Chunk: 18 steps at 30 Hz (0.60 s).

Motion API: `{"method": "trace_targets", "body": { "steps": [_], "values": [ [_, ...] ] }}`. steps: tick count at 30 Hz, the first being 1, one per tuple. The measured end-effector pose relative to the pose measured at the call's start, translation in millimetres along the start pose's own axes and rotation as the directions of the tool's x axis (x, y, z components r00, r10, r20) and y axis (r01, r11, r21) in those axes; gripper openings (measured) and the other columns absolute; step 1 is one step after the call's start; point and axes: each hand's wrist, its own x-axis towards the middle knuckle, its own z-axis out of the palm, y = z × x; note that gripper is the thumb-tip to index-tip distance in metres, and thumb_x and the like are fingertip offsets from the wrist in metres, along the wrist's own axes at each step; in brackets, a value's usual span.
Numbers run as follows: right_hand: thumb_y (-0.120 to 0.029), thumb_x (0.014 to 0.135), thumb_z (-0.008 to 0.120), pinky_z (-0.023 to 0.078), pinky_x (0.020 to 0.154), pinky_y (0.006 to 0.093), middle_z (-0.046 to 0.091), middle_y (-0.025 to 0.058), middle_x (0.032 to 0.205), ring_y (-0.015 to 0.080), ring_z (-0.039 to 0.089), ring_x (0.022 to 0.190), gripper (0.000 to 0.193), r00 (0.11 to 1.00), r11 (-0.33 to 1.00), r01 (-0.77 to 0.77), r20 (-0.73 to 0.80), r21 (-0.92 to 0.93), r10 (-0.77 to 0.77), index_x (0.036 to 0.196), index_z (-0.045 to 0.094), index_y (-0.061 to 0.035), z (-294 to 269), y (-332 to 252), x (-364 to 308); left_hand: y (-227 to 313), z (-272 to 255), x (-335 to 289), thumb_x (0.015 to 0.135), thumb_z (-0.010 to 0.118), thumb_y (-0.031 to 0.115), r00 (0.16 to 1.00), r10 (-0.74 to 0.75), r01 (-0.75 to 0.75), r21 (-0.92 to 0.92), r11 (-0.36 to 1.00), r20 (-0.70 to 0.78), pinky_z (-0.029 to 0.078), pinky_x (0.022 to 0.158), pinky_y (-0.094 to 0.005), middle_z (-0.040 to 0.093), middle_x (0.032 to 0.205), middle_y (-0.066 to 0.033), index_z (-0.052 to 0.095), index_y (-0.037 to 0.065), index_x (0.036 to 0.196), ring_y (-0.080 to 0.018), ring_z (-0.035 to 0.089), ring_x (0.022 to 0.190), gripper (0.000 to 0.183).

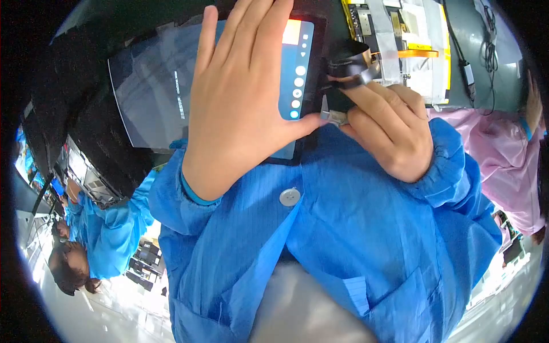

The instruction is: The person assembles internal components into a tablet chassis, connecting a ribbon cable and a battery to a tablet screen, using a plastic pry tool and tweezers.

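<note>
My left hand [237, 97] lies spread, back up, over a lit screen panel [289, 148] with a black edge. Its fingers point away from me, and its thumb reaches right to a small silvery-grey piece [334, 117]. My right hand [394, 126] is curled beside the panel's right edge, with that piece between its thumb and bent fingers. A shiny black curled strip [349, 60] is at its index fingertip, partly blurred. An orange flat cable [414, 54] runs right from near the strip across a taped electronic assembly [426, 26].
A dark glossy panel [148, 103] extends left of my left hand. Black cables, one with a plug [469, 77], lie at the right. A person in blue [108, 228] is at the left, and a pink sleeve [503, 154] shows at the right.
</note>
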Motion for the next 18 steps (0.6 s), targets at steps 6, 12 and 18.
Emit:
{"method": "trace_targets", "body": {
  "steps": [6,12,18],
  "values": [
    [-0.018,0.07,0.069,0.041,0.068,0.0331,0.059,0.0096,0.097,0.0252,0.057,0.082,0.019,0.964,0.882,-0.249,0.194,0.4,0.184,0.083,0.059,-0.0086,-32,-12,-12,-3,-10,-17,0.054,0.08,0.04,0.999,-0.003,0.004,0.021,1.0,-0.035,0.014,0.112,-0.045,0.031,0.145,-0.0145,0.026,0.004,0.142,-0.0299,0.028,0.135,0.11],
    [-0.013,0.088,0.057,0.042,0.064,0.0349,0.056,0.0114,0.075,0.0283,0.055,0.07,0.013,0.744,0.102,-0.622,0.626,0.776,-0.233,0.083,0.059,-0.0006,-19,9,-12,-79,-22,-75,0.08,0.064,0.045,0.884,-0.268,0.284,-0.015,0.959,-0.383,0.017,0.111,-0.0424,0.032,0.144,-0.0171,0.027,0.005,0.142,-0.0308,0.029,0.135,0.082],
    [-0.008,0.081,0.064,0.043,0.054,0.0351,0.056,0.0124,0.068,0.0278,0.056,0.06,0.009,0.917,0.848,-0.4,0.171,0.347,0.362,0.083,0.058,-0.0014,4,-19,2,-112,1,-91,0.091,0.054,0.035,0.762,-0.526,0.46,-0.257,0.85,-0.379,0.025,0.107,-0.0339,0.039,0.14,-0.0166,0.036,0.006,0.139,-0.0272,0.036,0.13,0.059]
  ]
}}
